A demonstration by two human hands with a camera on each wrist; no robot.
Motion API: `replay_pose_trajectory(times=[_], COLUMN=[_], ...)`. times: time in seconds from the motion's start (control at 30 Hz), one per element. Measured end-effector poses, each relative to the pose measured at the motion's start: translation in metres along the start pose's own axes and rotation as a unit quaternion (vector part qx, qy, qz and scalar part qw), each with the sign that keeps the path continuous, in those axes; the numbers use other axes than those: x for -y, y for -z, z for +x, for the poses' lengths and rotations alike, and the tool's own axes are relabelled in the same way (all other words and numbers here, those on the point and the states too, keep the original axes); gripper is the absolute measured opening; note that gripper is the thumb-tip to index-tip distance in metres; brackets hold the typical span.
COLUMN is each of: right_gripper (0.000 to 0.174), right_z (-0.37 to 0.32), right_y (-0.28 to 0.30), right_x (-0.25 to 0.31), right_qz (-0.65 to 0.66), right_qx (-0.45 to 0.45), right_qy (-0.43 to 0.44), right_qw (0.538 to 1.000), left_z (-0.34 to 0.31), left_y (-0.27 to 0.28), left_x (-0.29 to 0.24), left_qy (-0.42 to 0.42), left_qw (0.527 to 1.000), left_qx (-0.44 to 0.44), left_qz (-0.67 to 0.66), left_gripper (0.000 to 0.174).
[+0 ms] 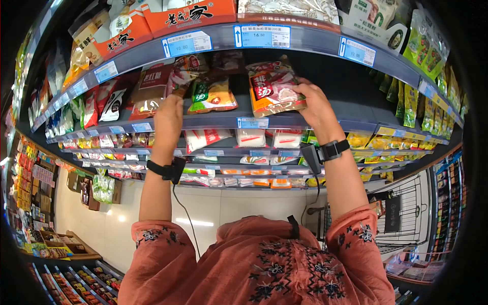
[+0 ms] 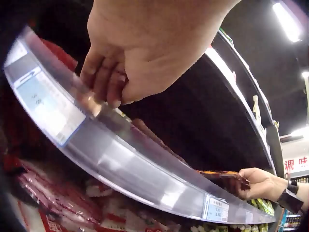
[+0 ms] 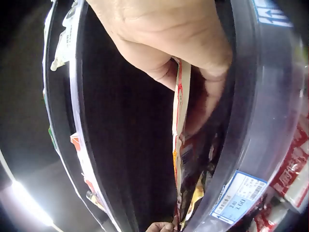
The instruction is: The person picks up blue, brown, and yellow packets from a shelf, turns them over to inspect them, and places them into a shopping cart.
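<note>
My right hand [image 1: 317, 104] grips the right side of a red and orange soup seasoning packet [image 1: 274, 89], tilted up over the shelf's front edge. In the right wrist view this packet [image 3: 180, 104] appears edge-on between thumb and fingers. My left hand [image 1: 169, 119], fingers curled, pinches the lower edge of another red soup packet [image 1: 184, 73] further left; its fingertips are partly hidden behind the shelf lip in the left wrist view. Between the hands lies a green and yellow soup packet [image 1: 213, 95]. A brown sugar bag [image 1: 152, 86] lies left of the left hand.
A clear shelf lip [image 1: 203, 122] with price tags runs below the hands. The upper shelf [image 1: 213, 43] overhangs them, with orange boxes [image 1: 190, 15] on it. Green packets [image 1: 410, 104] hang at right. White bags fill lower shelves. A shopping cart [image 1: 406, 213] stands behind, right.
</note>
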State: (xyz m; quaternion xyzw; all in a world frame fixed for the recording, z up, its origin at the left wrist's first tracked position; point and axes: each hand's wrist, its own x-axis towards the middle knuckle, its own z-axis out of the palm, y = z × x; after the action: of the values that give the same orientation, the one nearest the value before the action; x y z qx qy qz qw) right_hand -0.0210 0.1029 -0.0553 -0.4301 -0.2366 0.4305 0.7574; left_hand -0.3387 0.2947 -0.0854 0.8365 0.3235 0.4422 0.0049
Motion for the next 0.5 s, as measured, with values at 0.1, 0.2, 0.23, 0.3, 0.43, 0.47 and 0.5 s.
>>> replay_pose_trajectory(times=[0.1,0.2,0.23,0.3,0.43,0.47,0.5], right_gripper=[0.018,0.017,0.017,0.017,0.022,0.023,0.025], right_z=[0.001,-0.003,-0.001,0.004,0.005,0.003,0.002], right_y=[0.008,0.008,0.01,0.018,0.02,0.017,0.015], right_x=[0.002,0.001,0.0,-0.006,-0.006,-0.007,-0.007], right_qz=[0.003,-0.025,-0.032,-0.047,-0.11,-0.116,-0.123], right_qx=[-0.006,-0.044,-0.041,-0.039,-0.037,-0.029,-0.022], right_qy=[0.02,0.016,0.013,0.005,-0.008,-0.004,0.001], right_qw=[1.0,0.999,0.999,0.998,0.993,0.993,0.992], left_z=[0.012,0.03,0.037,0.051,0.072,0.076,0.08], left_y=[0.013,0.016,0.015,0.0,-0.035,-0.035,-0.036], left_x=[-0.008,-0.042,-0.047,-0.032,0.017,0.018,0.019], left_qy=[0.002,-0.067,-0.084,-0.099,-0.11,-0.1,-0.105], left_qw=[1.0,0.996,0.994,0.985,0.96,0.954,0.949], left_qx=[0.02,0.05,0.058,0.033,0.052,0.078,0.078], left_qz=[-0.016,0.009,0.044,0.138,0.251,0.271,0.287], left_gripper=[0.012,0.018,0.02,0.037,0.054,0.057,0.055])
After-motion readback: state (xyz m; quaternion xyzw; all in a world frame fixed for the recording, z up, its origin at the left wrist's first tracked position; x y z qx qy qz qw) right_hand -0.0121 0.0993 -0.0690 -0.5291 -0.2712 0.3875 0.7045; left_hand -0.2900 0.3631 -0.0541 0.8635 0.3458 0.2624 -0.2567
